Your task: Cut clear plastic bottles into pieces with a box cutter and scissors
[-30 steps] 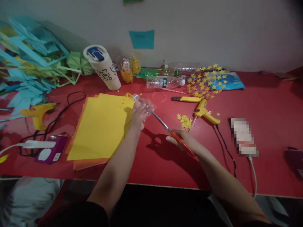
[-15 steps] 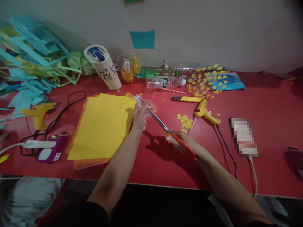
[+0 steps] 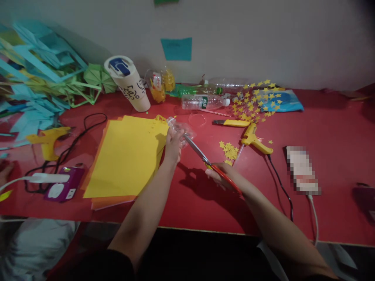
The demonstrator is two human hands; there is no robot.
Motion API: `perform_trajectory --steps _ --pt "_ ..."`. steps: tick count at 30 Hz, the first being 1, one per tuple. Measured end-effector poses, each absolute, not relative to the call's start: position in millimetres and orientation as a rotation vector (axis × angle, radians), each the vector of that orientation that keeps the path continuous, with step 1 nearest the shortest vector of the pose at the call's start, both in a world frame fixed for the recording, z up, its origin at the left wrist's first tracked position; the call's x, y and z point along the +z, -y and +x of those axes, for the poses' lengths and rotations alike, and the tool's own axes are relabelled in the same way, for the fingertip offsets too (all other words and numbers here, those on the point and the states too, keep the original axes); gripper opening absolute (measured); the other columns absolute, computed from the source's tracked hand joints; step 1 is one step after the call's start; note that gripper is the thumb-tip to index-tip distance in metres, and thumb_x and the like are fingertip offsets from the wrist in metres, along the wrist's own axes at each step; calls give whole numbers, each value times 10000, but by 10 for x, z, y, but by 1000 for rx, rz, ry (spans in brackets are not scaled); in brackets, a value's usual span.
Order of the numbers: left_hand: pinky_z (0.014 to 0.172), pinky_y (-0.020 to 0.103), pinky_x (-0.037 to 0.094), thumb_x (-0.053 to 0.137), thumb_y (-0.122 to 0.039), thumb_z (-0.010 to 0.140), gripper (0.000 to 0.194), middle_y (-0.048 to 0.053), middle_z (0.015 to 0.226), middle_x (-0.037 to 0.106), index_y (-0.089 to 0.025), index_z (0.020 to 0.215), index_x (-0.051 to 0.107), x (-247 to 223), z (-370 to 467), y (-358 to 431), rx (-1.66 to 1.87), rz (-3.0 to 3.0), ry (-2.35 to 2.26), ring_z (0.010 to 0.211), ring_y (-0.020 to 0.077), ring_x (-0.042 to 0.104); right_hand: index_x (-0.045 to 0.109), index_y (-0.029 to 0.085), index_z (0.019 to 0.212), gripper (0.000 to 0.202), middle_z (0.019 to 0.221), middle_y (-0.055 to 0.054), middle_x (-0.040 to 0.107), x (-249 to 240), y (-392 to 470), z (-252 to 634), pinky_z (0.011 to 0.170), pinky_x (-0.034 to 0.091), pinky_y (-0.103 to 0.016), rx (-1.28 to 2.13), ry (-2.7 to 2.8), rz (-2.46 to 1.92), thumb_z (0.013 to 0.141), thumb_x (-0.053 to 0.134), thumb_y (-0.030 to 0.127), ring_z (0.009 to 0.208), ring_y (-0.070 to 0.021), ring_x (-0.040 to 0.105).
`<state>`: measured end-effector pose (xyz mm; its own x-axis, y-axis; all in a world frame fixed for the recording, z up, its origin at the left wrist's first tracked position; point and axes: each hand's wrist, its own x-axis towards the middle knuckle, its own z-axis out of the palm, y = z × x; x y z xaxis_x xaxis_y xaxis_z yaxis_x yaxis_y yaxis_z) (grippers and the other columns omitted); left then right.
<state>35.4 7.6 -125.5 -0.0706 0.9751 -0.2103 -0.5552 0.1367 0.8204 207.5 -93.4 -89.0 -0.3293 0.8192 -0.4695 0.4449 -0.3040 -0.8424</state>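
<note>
- One left hand (image 3: 174,146), from where I stand, is curled around a clear plastic bottle piece (image 3: 189,128), frame centre.
- Right hand (image 3: 231,173) wrapped round red-handled metal scissors (image 3: 206,160), right of centre, tips at that piece.

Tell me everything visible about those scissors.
The scissors have long, silvery, metal-looking blades and red handles with yellow near the pivot. The right hand grips the handles, partly hiding them. Held slanting above the red table, they point toward the left hand, blades nearly together, tips at the clear bottle piece; whether they touch it is unclear.
</note>
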Motion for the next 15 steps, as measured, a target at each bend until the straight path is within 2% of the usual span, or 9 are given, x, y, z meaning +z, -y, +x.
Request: perform_trajectory --steps 6,12,15 --pt "862 418 542 761 -352 692 338 -1 850 659 -273 960 570 -1253 360 -57 1374 612 -981 904 227 704 418 238 654 616 443 90 398 -878 944 2080 435 333 -253 1685 1602 -1594 723 537 839 376 -97 411" --pt "852 435 540 755 -331 708 332 -2 843 651 -269 977 570 -1228 364 -55 1387 604 -970 819 218 698 420 238 646 610 449 87 399 -887 937 2073 428 334 -253 1688 1590 -1598 709 565 827 374 -93 411" --pt "872 445 530 751 -328 718 329 6 869 654 -270 987 571 -1230 366 -52 1392 613 -967 882 237 705 424 237 644 609 448 89 398 -885 936 2072 420 331 -250 1695 1574 -1596 704 574 824 368 -91 408"
